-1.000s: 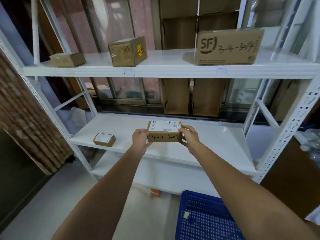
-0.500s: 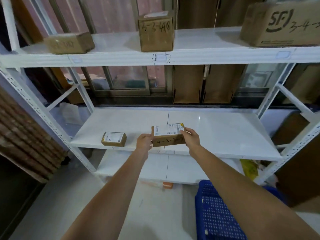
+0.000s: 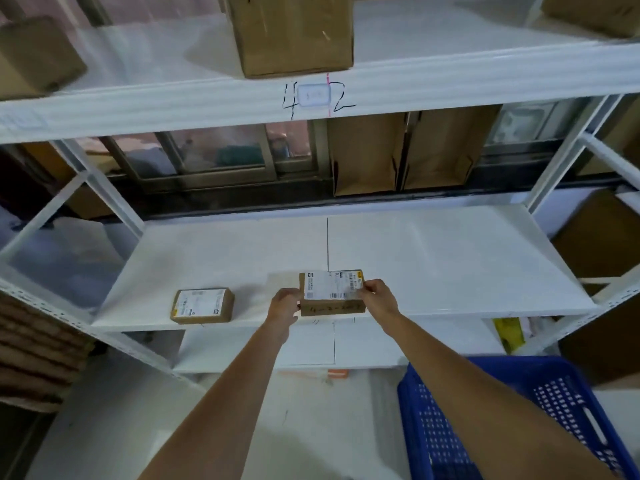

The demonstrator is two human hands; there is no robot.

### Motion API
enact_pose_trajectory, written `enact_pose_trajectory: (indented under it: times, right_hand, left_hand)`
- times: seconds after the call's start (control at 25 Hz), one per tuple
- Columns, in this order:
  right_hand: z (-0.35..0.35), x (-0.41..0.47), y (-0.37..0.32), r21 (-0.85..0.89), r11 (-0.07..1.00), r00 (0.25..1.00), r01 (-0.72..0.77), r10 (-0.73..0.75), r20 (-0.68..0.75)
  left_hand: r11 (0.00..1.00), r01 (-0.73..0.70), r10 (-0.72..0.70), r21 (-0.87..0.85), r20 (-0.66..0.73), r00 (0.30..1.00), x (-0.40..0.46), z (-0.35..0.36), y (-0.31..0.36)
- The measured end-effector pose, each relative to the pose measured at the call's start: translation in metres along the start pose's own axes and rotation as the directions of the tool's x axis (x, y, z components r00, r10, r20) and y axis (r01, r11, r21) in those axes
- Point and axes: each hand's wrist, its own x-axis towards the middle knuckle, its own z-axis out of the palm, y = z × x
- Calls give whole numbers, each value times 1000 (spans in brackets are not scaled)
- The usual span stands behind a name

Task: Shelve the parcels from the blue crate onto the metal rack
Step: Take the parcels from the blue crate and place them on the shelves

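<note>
A small brown parcel (image 3: 330,292) with a white label on top sits at the front edge of the white metal rack's middle shelf (image 3: 433,258). My left hand (image 3: 284,303) grips its left end and my right hand (image 3: 379,299) grips its right end. Handwritten numbers run along its front face. The blue crate (image 3: 450,427) stands on the floor at the lower right, under my right forearm; its inside is mostly hidden.
Another small labelled parcel (image 3: 202,305) lies on the same shelf to the left. On the upper shelf stand a tall carton (image 3: 294,36), a box at the left (image 3: 34,53) and one at the right corner (image 3: 595,12). A lower shelf (image 3: 304,344) runs beneath.
I have stepped closer to the rack and the view has dropped. The parcel in both hands has gone forward and down onto the middle shelf's front edge.
</note>
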Motion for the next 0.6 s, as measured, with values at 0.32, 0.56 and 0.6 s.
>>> enact_pose_trajectory:
  times: [0.32,0.56,0.6]
  right_hand:
    - [37,56,29,-161,982,995,-98,92,-46]
    - [49,73,44,-214,967,990,-136,127,-57]
    - [50,74,48,-222,965,990,-141,130,-63]
  left_hand:
    - [987,93,-107,132,105,989,84,7,-24]
    - [967,117,-153,226,148,977,121,10,-37]
    - [966,124,-162,229,158,974,123,10,-40]
